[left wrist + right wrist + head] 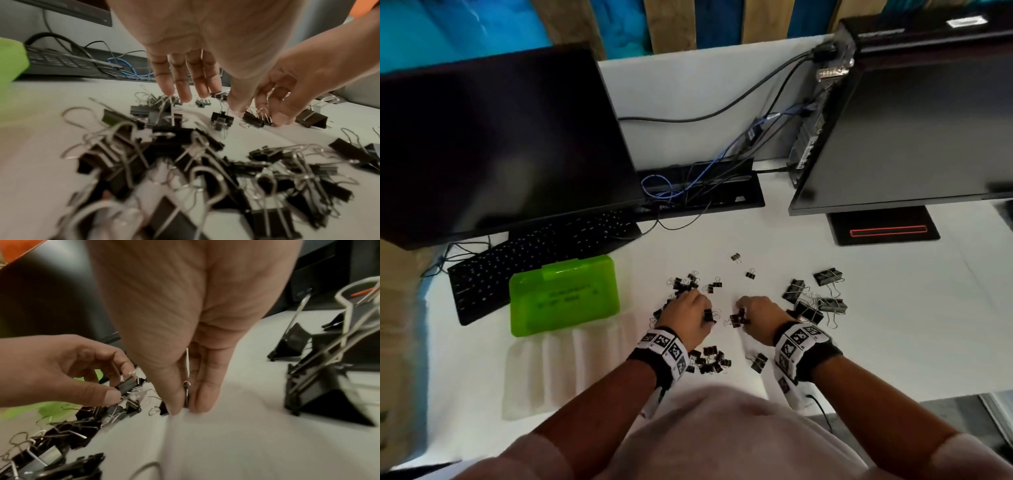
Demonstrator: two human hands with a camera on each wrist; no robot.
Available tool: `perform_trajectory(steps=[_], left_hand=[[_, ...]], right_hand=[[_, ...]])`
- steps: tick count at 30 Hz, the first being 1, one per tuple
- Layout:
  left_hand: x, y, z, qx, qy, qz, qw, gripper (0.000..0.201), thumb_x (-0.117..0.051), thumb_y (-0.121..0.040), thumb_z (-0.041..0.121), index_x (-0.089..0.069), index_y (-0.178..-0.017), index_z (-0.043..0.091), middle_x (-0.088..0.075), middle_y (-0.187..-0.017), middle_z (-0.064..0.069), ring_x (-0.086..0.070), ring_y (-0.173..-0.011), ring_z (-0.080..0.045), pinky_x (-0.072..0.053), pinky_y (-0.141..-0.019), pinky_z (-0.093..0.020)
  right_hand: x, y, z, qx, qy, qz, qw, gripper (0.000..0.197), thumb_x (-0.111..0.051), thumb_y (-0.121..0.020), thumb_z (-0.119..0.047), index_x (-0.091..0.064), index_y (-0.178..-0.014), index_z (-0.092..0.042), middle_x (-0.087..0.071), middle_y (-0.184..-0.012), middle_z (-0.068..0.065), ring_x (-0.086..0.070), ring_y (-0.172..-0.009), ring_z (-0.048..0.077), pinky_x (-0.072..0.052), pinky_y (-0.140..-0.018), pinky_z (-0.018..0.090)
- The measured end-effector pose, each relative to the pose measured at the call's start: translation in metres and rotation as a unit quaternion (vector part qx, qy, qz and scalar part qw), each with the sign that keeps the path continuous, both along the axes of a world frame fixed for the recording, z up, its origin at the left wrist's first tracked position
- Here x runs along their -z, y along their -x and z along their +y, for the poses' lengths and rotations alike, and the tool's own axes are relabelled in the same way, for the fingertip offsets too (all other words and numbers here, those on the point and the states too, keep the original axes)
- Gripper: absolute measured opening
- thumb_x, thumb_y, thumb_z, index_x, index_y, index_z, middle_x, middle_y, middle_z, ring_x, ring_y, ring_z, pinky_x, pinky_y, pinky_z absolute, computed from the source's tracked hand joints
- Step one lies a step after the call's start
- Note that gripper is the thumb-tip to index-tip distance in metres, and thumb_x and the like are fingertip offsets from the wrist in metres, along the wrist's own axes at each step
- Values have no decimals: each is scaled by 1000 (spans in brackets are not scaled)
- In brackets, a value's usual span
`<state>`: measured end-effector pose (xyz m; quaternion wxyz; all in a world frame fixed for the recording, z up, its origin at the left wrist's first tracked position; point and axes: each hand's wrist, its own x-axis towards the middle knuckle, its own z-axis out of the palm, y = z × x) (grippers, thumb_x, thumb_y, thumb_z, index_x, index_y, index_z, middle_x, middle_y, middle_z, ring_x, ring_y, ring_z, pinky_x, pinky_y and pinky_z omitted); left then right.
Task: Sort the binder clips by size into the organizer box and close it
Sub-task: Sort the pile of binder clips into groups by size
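Note:
Black binder clips of different sizes lie loose on the white table. Small clips (683, 284) lie by my left hand, big ones (820, 301) right of my right hand, and a middle-sized heap (710, 359) sits near my left wrist. The green organizer box (563, 294) lies with its lid down at the left. My left hand (693, 310) pinches a small clip (127, 385) between thumb and fingers. Thumb and fingertips of my right hand (185, 408) pinch another small clip (186, 394) standing on the table. The two hands are close together.
A black keyboard (534, 263) lies behind the box, under a dark monitor (493, 147). A second monitor (914, 137) with its stand (883, 228) is at the back right. Cables (688, 185) run between them. My body is at the table's front edge.

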<state>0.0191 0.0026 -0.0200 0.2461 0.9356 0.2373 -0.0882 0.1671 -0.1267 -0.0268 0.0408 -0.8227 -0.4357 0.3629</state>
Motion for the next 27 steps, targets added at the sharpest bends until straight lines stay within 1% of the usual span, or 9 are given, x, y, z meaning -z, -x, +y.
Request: perform_trajectory(steps=[5,8,12,15,19,21,23,25,27], left_hand=[[-4,19,20,-7,40,-5,999,37,-59,-85,42,-55,-118,25,-54,-121,5,-48,-115,-16,-41,-99,-35],[-8,28,36,-85,26,-54,995,32,-52,-92,30,-52,-123,22,-53,-124,2,-45,-116,-18,-41,-99,-36],[-1,33,53,-167,50,38,984,37,-53,-92,19,-47,-128,19,-45,-131,-5,-43,-122,-25,-39,-105,-39],[4,34,52,-171,71,53,981,28,-57,-89,17,-56,-117,19,-52,-119,-5,-54,-108,-24,-45,-96,-33],[9,39,55,-194,78,17,978,22,-57,-82,-1,-64,-94,16,-61,-101,-7,-60,-90,-24,-50,-82,-32],[10,43,62,-204,86,-3,975,24,-54,-77,-3,-64,-80,18,-66,-89,-7,-62,-81,-24,-53,-73,-34],[9,46,68,-209,90,-13,974,20,-55,-79,0,-63,-79,19,-66,-86,-5,-62,-79,-22,-53,-70,-33],[8,49,70,-199,99,-12,975,16,-60,-83,7,-63,-92,19,-62,-96,-2,-58,-82,-18,-50,-76,-30],[8,53,67,-163,130,4,978,27,-64,-83,12,-61,-108,22,-55,-106,2,-54,-86,-14,-48,-84,-29]], right_hand=[[-3,10,21,-60,-20,58,996,40,-56,-83,-10,-54,-123,-14,-65,-115,11,-61,-105,27,-47,-88,30],[-5,2,34,-89,-27,46,995,33,-50,-85,-12,-64,-113,-21,-64,-120,5,-62,-106,24,-49,-93,34],[-19,-6,61,-104,-71,-11,992,36,-46,-90,-12,-57,-123,-22,-57,-128,5,-56,-113,25,-46,-97,36],[-28,0,88,-153,-108,-27,982,45,-46,-92,-10,-43,-136,-18,-48,-133,7,-50,-119,28,-45,-97,38],[-25,13,112,-224,-97,-46,969,54,-45,-91,-4,-34,-142,-17,-44,-141,9,-45,-122,29,-41,-100,40],[-21,19,113,-242,-88,-34,966,49,-46,-90,-5,-41,-137,-16,-49,-135,8,-47,-119,28,-42,-98,38],[-15,22,110,-248,-89,-19,964,40,-47,-90,-6,-53,-128,-14,-56,-125,8,-51,-113,27,-44,-93,37],[-11,23,108,-238,-110,-9,965,30,-48,-89,-7,-63,-114,-14,-61,-115,7,-55,-107,27,-48,-90,39],[-12,24,105,-244,-171,-24,954,21,-50,-90,-14,-66,-103,-16,-64,-105,3,-55,-101,24,-48,-87,39]])
